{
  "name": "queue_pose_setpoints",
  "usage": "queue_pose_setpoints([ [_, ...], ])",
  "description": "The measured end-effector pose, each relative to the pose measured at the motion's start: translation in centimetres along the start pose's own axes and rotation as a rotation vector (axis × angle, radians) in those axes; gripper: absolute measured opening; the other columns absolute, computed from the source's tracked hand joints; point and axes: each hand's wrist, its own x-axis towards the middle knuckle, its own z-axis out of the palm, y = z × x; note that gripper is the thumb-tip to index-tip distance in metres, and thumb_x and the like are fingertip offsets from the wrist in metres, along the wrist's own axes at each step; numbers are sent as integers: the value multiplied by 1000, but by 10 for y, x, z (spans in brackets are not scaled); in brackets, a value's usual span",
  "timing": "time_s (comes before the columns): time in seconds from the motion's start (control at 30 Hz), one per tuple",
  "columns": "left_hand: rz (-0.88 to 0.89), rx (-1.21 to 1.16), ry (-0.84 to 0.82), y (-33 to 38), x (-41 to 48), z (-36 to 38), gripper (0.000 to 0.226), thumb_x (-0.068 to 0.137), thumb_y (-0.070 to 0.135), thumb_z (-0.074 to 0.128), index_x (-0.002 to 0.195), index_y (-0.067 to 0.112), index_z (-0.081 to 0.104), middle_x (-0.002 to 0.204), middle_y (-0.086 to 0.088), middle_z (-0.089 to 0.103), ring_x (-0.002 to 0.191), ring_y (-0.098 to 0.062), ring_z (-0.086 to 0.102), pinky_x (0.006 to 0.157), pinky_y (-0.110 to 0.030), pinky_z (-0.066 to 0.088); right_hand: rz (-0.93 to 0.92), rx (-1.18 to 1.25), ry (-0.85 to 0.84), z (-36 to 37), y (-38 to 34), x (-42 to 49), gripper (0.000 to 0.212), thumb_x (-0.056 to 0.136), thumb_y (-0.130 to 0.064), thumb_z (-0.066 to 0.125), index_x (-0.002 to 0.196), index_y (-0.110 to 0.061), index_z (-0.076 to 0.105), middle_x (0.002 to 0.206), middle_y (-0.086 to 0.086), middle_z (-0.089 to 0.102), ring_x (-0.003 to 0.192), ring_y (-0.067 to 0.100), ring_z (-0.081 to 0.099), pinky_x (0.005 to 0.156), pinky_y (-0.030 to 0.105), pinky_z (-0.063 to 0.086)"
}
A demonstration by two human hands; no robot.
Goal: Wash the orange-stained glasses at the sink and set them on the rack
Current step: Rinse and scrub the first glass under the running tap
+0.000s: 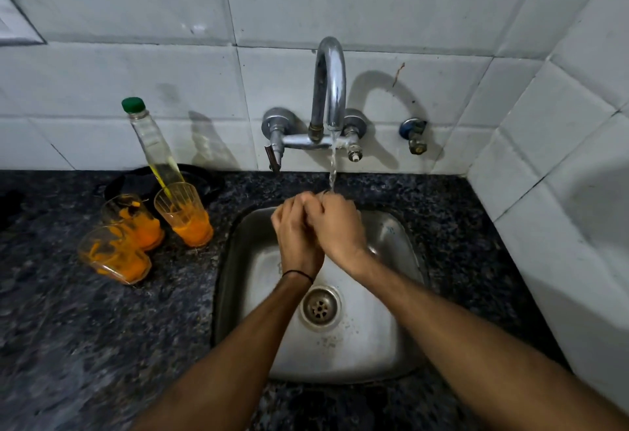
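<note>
Under the running tap (328, 83), our fingers (306, 201) meet, loosely bent, left hand (296, 233) pressed to right hand (342, 226) above the sink (401, 243). Three glasses (136, 226), smeared orange with pulp pooled at their bases, stand clustered on the dark counter (102, 328) at left.

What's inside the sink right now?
Inside the sink: the drain and bare steel. Left hand and right hand meet above it under the water. Nothing else shows; the basin beneath them is hidden.
</note>
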Motion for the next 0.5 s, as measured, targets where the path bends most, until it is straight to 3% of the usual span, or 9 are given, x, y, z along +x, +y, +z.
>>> queue_pose_setpoints([
  [0.07, -4, -129, -94, -10, 8, -7, 24, 83, 12, 67, 107, 11, 64, 95, 2, 64, 89, -6, 54, 80, -27, 43, -269, -168, -159, -9, 16, -4, 25, 102, -35, 46, 94, -17, 63, 91, 4, 68, 80, 20, 65, 70, 36, 49],
  [0.13, -55, -271, -273, -20, 12, -18, 42, 71, 13, 79, 109, 14, 62, 99, -4, 69, 90, -13, 63, 75, -27, 50, -541, -388, -337, -23, 37, 0, 21, 101, -28, 51, 112, -14, 62, 105, 9, 68, 95, 27, 64, 86, 42, 47],
  [0.23, -68, -336, -514, -20, 19, -31, 60, 58, -4, 82, 111, 13, 60, 100, -1, 70, 87, -8, 64, 75, -24, 53, -1081, -801, -327, -52, 60, 20, 35, 89, -10, 65, 123, -18, 61, 117, 2, 70, 116, 23, 61, 104, 45, 25],
  [0.3, -47, -332, -642, -14, 24, -35, 59, 58, -17, 76, 107, 10, 59, 94, 2, 68, 81, -1, 62, 72, -19, 50, -1230, -907, -322, -69, 62, 32, 45, 87, -6, 59, 130, -21, 60, 124, -3, 70, 128, 19, 56, 109, 51, 19],
  [0.4, -42, -378, -689, -10, 30, -37, 56, 59, -20, 75, 104, 10, 58, 89, 4, 66, 76, 2, 59, 69, -19, 49, -1174, -884, -302, -72, 57, 29, 30, 93, -20, 56, 122, -21, 65, 118, -4, 73, 127, 18, 57, 112, 51, 13],
  [0.43, -23, -387, -650, -11, 30, -37, 52, 62, -13, 78, 104, 10, 60, 91, 1, 68, 78, -2, 60, 71, -21, 51, -1074, -805, -312, -68, 50, 20, 30, 97, -32, 49, 117, -19, 67, 114, 0, 74, 124, 20, 59, 113, 47, 11],
  [0.5, 80, -317, -517, -10, 24, -29, 38, 70, 12, 79, 104, 16, 63, 96, 1, 70, 86, -9, 65, 78, -23, 52, -712, -558, -298, -48, 35, -3, 50, 101, -47, 37, 110, -9, 69, 109, 11, 73, 118, 28, 58, 112, 37, 13],
])
